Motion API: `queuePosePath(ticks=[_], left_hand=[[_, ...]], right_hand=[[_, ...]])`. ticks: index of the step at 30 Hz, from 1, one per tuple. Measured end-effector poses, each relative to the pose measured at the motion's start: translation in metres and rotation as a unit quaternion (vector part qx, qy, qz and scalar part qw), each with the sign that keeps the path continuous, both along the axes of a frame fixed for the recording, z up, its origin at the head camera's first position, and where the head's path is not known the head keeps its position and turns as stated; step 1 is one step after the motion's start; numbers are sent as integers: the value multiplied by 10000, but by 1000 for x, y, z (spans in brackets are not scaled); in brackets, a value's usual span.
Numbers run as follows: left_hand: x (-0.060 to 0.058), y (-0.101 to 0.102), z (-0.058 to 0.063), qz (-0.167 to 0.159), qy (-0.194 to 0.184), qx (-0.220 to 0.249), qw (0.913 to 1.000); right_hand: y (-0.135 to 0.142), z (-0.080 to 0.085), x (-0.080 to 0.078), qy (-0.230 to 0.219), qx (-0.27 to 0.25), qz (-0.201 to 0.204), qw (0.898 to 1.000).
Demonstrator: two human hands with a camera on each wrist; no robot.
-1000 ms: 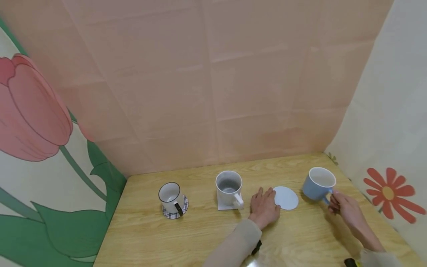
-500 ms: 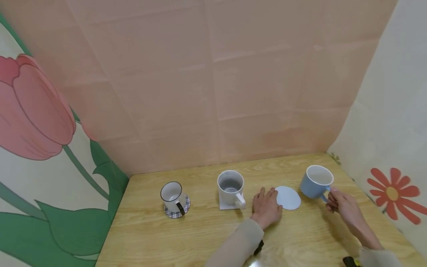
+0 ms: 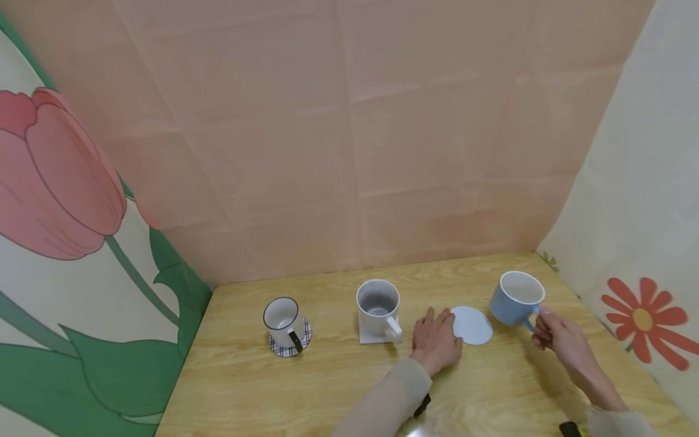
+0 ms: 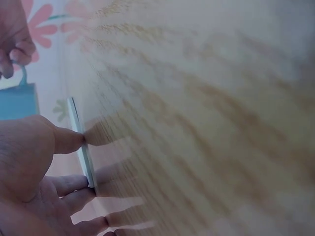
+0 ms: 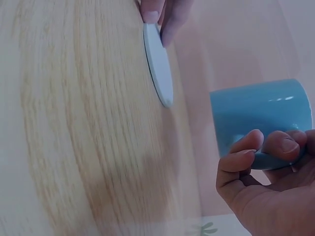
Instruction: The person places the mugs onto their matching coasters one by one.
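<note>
A round pale-blue coaster [image 3: 472,326] lies flat on the wooden table. My left hand [image 3: 437,342] holds it at its left edge; in the left wrist view the thumb [image 4: 69,141] and fingertips touch the coaster's rim [image 4: 81,142]. To the right, my right hand [image 3: 562,340] grips a light-blue mug [image 3: 512,306] by its handle. The right wrist view has the mug [image 5: 261,118] raised off the table, apart from the coaster, with the fingers [image 5: 236,160] curled round the handle. The mug's inside looks white.
A white mug [image 3: 377,306] stands on a square white coaster [image 3: 367,337] left of my left hand. Further left, a dark-rimmed white mug [image 3: 281,325] stands on a round plaid coaster [image 3: 306,340]. A pink backdrop [image 3: 284,182] rises behind the table; a flowered wall [image 3: 644,243] bounds the right.
The light-blue mug, in my right hand, has shifted slightly left, closer to the round coaster. My left hand stays at the coaster's edge. The head view has shifted a little.
</note>
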State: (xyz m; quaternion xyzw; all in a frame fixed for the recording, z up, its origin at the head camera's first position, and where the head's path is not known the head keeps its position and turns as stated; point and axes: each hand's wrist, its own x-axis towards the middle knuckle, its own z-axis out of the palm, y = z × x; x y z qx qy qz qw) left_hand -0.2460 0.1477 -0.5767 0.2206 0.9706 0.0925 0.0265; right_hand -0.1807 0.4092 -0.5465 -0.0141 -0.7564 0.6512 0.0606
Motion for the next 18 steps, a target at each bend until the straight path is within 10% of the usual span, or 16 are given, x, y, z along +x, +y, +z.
queuePosePath(ticks=[18], left_hand=[[1, -1, 0, 17, 42, 44, 10000]], right_hand=[[-8, 4, 2, 49, 207, 47, 9998]])
